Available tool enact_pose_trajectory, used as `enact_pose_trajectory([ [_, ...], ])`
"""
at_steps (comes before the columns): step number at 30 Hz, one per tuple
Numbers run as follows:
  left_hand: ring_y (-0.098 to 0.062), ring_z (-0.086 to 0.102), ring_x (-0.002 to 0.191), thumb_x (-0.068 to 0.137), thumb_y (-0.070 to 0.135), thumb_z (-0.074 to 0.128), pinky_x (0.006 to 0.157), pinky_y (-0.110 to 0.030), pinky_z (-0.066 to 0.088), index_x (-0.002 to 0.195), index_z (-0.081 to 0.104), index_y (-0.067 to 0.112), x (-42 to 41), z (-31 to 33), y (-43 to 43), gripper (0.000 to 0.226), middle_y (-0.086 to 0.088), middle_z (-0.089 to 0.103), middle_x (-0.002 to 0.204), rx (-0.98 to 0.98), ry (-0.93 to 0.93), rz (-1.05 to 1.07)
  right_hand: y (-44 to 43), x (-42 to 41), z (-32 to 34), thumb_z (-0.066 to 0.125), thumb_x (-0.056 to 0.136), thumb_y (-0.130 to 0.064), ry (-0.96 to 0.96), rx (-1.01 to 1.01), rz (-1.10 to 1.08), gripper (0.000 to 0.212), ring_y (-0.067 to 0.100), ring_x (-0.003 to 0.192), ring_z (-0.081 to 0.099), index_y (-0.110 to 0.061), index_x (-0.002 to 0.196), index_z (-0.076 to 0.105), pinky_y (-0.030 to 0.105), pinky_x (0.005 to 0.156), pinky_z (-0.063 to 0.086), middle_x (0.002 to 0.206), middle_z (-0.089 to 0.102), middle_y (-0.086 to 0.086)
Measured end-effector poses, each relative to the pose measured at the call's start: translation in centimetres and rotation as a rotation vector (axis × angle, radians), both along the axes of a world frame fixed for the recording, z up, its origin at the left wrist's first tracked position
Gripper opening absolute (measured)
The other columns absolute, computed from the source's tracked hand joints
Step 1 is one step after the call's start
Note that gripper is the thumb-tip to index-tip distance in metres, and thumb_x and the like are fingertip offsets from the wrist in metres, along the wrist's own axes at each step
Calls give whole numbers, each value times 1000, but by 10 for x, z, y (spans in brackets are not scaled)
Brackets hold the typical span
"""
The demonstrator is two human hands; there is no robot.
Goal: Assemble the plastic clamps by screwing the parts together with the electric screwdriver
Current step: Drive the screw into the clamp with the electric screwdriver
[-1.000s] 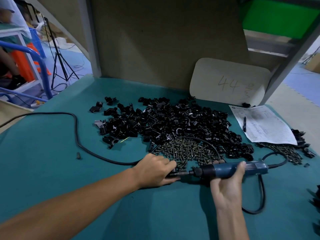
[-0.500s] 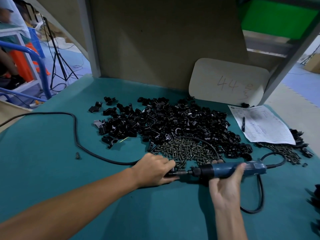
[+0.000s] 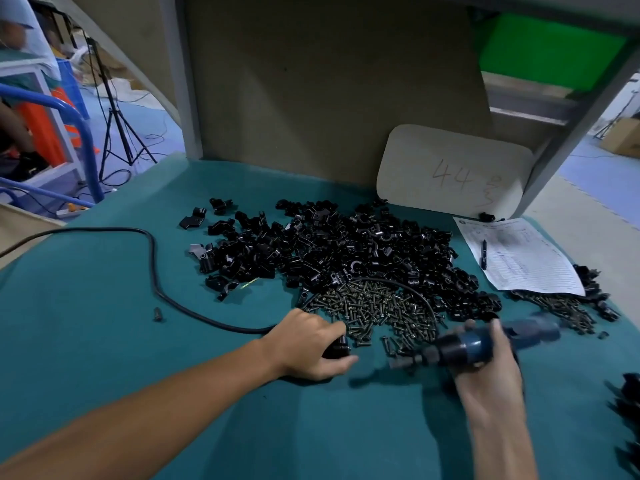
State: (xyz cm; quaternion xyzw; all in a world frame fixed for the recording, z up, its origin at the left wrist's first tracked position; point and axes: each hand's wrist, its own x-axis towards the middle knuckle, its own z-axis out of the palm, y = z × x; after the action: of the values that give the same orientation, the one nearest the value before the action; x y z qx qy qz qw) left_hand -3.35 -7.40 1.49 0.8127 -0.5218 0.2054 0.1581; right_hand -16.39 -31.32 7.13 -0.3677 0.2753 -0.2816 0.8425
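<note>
Bit is off the work: half a second ago the electric screwdriver (image 3: 467, 346) tip sat in the clamp (image 3: 336, 348), now it's pulled right, blurred, with a clear gap between them. The screw is probably driven and this unit done. Left hand (image 3: 308, 344) is curled around the clamp, low on the table (image 3: 104, 341). Right hand (image 3: 488, 372) is wrapped round the driver body. Screw pile (image 3: 374, 306) sits just beyond both hands, loose clamp parts (image 3: 346, 247) farther back. Cable (image 3: 156, 271) loops left. Dark pieces (image 3: 627, 410) lie at the right edge. Open cloth on the near side, room to set down there.
</note>
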Motion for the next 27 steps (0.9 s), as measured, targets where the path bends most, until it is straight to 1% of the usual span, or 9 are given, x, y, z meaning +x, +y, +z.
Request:
enact_pose_trajectory([
  [2,-13,41,43,93,60,53,40,-24,31,75,49,19,1,-1,-2,44,12,40,54,-25,-11,14,-15,-5,-3,71,92,-21,200,-223,32,36,20,74,68,-14,122,52,37,69,60,97,68,7],
  [4,-14,45,47,94,62,51,42,-29,41,78,51,19,2,-4,-3,46,9,48,56,-32,-4,44,-21,-9,-6,73,92,-11,425,-472,76,48,24,71,66,-15,131,44,40,64,56,97,67,10],
  [7,-15,50,52,95,64,48,47,-32,47,82,53,20,1,-4,-2,47,7,56,61,-56,30,53,-15,-13,-11,78,89,-18,719,-877,114,66,33,86,66,-13,142,40,48,79,54,102,69,12],
  [9,-13,48,54,95,63,50,47,-32,47,82,53,20,1,-2,-2,45,7,56,63,-90,35,45,-9,-12,-11,78,89,-22,873,-1154,83,73,40,117,58,-8,149,39,53,102,44,127,65,18],
  [11,-14,50,59,95,64,49,50,-33,48,82,53,19,1,-1,-2,47,6,57,67,-97,50,54,7,-9,-5,77,90,-24,813,-1387,12,72,38,134,45,-7,150,41,52,113,32,145,53,17],
  [15,-16,55,72,91,52,65,59,-29,49,90,58,16,4,-3,-2,37,3,60,81,-145,53,14,55,6,2,65,96,-41,435,-1337,362,29,-4,107,61,-40,124,55,29,93,55,114,63,-24],
  [19,-22,58,77,90,38,61,63,-37,52,97,57,8,4,-4,1,31,-3,61,88,-189,166,-24,84,23,-11,62,95,-53,436,-1403,745,37,-6,106,58,-48,129,46,23,91,52,111,60,-30],
  [22,-18,55,78,87,41,62,65,-36,52,100,51,12,4,-5,0,34,-1,58,91,-220,206,-35,85,24,-16,66,95,-46,381,-1319,717,26,-8,106,60,-52,114,51,21,90,53,107,67,-28],
  [27,-18,51,109,86,60,64,97,-31,45,127,46,15,11,-12,-3,64,-2,51,123,-209,111,95,34,-10,-3,54,92,-59,457,-1417,404,31,-4,94,62,-45,119,57,20,78,50,110,59,-19],
])
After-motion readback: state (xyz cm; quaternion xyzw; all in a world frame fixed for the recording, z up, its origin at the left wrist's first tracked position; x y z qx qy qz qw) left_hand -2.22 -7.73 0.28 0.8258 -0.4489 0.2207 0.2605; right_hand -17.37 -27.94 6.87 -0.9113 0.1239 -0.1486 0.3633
